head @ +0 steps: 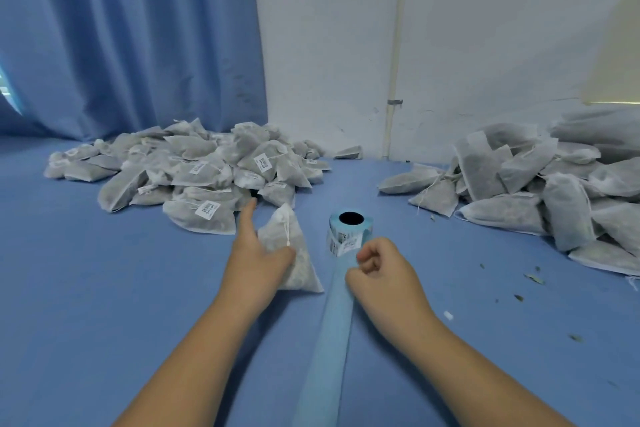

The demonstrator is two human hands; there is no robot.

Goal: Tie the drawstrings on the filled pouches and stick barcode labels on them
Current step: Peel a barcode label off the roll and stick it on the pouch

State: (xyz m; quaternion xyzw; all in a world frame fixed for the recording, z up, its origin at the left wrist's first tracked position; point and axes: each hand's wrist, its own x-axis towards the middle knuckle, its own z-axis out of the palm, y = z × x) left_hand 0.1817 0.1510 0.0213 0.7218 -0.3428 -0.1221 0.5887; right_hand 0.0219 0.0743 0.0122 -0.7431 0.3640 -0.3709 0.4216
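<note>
Head view, with places taken from the label roll (350, 232), standing on end on the blue table cover (104, 305), dark core facing up, printed barcode labels around its side.

Just left of the roll: left hand (258, 250) gripping a filled pouch (298, 260), thumb curled across its front, forefinger stretched straight out and away from the body. Pouch lying on the cover, its gathered neck at the far end, white drawstring (286, 229) hanging down its front.

Against the near side of the roll: right hand (381, 276), fingers curled in, thumb tip close to the forefinger. Impossible to tell whether a label is pinched there.

From the roll toward the body: a long strip of light blue backing paper (329, 340), lying flat between the two forearms.

Farther off and left of the roll: a heap of pouches (194, 173), several bearing white barcode stickers. Farther off and right of the roll: a second heap (540, 194), no stickers to be seen. Right of the roll, nearer: scattered dried crumbs (530, 277).
</note>
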